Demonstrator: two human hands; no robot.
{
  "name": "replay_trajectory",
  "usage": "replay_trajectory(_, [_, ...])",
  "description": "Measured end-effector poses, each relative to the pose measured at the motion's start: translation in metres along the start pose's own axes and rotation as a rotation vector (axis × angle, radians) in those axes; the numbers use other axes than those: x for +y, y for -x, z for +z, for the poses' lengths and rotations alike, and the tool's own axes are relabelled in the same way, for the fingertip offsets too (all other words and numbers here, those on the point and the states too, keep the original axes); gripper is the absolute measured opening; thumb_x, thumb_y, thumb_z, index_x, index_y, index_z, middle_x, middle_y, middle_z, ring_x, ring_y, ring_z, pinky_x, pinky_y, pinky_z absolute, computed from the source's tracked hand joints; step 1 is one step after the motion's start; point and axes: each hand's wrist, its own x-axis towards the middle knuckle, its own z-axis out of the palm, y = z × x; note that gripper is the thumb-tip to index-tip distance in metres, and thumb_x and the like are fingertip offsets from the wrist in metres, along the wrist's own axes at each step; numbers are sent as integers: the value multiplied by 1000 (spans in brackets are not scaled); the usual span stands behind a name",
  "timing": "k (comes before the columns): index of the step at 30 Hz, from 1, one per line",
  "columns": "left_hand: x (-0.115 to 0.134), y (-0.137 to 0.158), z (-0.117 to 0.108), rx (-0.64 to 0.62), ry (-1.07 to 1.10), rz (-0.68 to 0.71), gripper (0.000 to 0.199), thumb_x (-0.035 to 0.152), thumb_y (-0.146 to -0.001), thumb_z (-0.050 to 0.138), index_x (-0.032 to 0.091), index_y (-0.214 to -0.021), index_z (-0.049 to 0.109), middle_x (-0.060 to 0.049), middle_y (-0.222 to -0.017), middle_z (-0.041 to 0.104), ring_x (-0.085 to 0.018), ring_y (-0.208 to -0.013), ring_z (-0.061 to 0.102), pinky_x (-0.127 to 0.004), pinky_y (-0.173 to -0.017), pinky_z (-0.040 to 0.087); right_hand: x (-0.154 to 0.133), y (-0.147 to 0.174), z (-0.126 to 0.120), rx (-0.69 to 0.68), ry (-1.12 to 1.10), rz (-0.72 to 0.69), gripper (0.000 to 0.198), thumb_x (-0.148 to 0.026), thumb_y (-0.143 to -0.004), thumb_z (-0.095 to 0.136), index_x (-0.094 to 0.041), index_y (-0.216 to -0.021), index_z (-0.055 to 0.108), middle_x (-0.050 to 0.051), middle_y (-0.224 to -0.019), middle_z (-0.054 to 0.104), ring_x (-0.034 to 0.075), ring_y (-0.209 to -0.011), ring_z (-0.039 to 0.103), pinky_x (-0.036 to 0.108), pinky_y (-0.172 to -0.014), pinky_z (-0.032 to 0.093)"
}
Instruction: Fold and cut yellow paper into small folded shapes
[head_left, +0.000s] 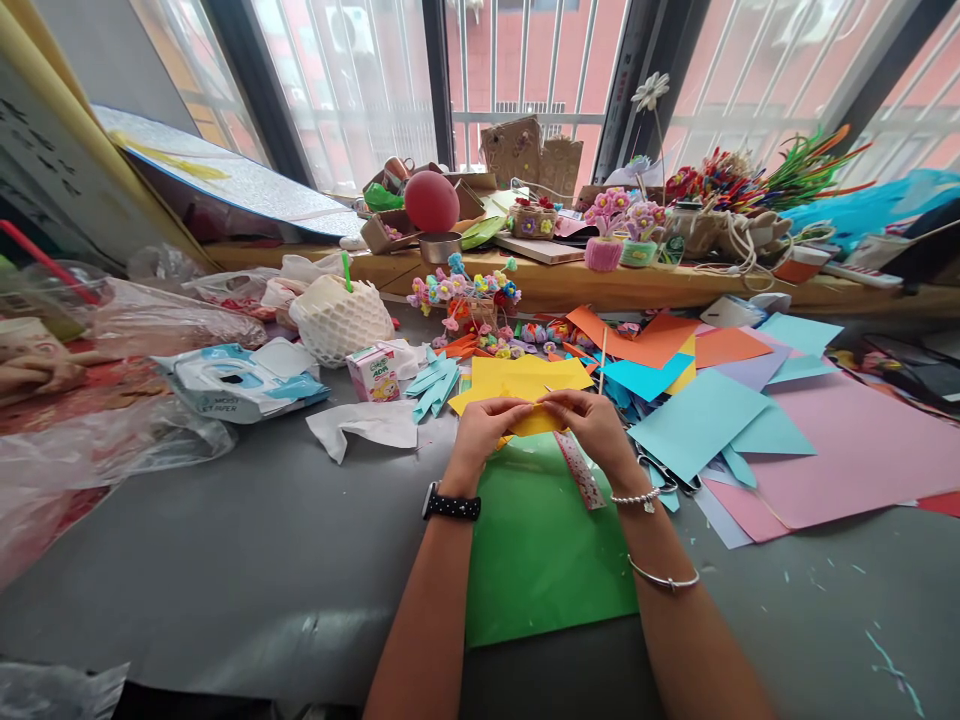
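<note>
Both my hands pinch a small piece of yellow paper (537, 421) above the table. My left hand (487, 428), with a black dotted watch band on the wrist, grips its left edge. On the other edge, my right hand (596, 425) has its fingers closed too, and bracelets circle that arm. Below them lies a green sheet (551, 560), with a patterned strip (580, 470) like a ruler slanting across its upper right. A larger yellow sheet (517, 375) lies just behind my fingertips. What the fingertips cover cannot be made out.
Turquoise sheets (701, 420), a pink sheet (862, 455) and scissors (675, 478) lie right. Left are a wet wipes pack (244, 380), a tissue (364, 428), a small box (375, 372) and a netted white coconut (341, 318). Another person's hand (41, 372) rests far left. Crafts crowd the sill (300, 262).
</note>
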Motion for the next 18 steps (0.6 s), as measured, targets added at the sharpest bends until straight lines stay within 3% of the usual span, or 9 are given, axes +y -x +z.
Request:
replay_trajectory(13, [-9,-5,-2,13,-98,148,21,32,-57,65,15,-69,67,-5,-74,67,-17,-74,58,-25,-67,44,1,0,1,-5,-8,1,20,-32,-70,53,-15,-73,64,6,-72,65,16,-64,56,24,-54,42])
replay_trajectory(18, [-9,-6,-2,45,-131,198,22,33,-59,62,15,-70,68,-5,-74,66,-17,-73,58,-24,-65,44,1,-1,1,50,-98,97,23,-36,-65,58,-13,-71,60,5,-65,61,14,-54,53,24,-48,43])
